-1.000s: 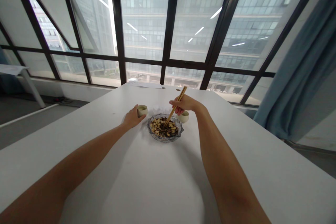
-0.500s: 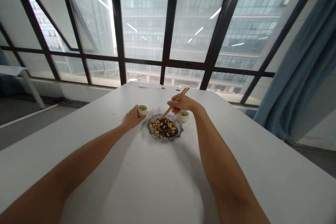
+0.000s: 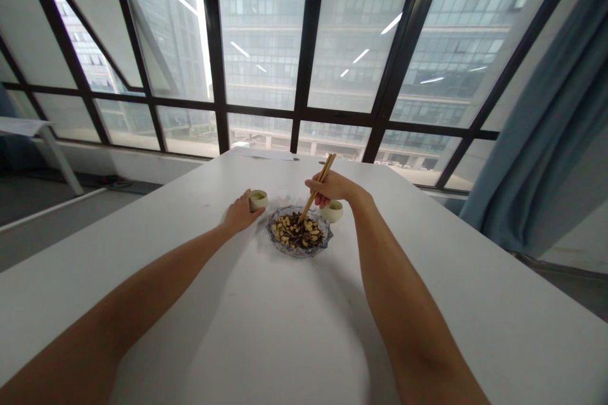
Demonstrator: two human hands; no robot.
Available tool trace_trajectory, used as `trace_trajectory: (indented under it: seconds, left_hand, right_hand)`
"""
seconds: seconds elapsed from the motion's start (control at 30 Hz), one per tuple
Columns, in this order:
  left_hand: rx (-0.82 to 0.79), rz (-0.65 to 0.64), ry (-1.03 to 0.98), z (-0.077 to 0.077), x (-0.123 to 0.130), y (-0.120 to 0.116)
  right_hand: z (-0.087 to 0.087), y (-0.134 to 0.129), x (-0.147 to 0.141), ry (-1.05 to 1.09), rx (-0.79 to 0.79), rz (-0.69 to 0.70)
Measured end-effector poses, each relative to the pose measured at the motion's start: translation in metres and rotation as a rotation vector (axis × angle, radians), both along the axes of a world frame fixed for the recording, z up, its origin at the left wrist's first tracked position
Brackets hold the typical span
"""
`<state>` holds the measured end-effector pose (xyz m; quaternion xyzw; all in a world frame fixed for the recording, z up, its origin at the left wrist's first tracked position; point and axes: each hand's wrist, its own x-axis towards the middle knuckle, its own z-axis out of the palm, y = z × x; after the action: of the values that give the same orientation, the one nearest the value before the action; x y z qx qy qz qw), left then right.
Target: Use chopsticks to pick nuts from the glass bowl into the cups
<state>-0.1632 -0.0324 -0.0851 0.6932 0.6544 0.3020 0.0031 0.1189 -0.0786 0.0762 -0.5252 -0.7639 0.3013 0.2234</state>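
A glass dish (image 3: 277,244) with a wavy rim stands on the white table, filled with a mix of pale nut-like pieces and dark seeds (image 3: 297,231). My right hand (image 3: 330,186) is closed around a pair of wooden chopsticks (image 3: 313,193), whose tips reach down into the mix. To the left of the dish, my left hand (image 3: 241,211) is wrapped round the side of a small pale green cup (image 3: 258,202) that rests on the table. A second such cup (image 3: 334,212) stands right of the dish, partly behind my right hand.
The white table (image 3: 228,329) stretches toward a wall of dark-framed windows (image 3: 261,31). A paper sheet (image 3: 263,154) lies at its far edge. On the right hangs a blue curtain (image 3: 532,126); another white table (image 3: 23,126) stands far left.
The chopsticks have swung steeper, and their tips have moved right and a little lower, toward the middle of the mix. My left hand remains on its cup.
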Motion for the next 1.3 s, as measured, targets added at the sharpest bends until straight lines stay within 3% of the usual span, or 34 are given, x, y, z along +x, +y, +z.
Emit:
trace_trajectory:
  seconds: [0.23,0.4,0.67,1.3]
  left_hand:
    - [0.006,-0.003,-0.005,-0.001,0.0,0.001]
    - [0.0,-0.009,-0.003,-0.002,-0.001,0.002]
    - [-0.001,-0.015,0.0,-0.001,-0.002,0.0]
    - [0.001,-0.002,-0.01,-0.004,-0.005,0.001]
  right_hand:
    - [0.006,-0.006,0.006,-0.026,0.23,0.076]
    - [0.016,-0.014,0.008,0.014,0.326,0.045]
    - [0.021,-0.023,0.003,-0.041,0.231,-0.005]
    - [0.037,-0.037,0.019,-0.024,0.186,0.002]
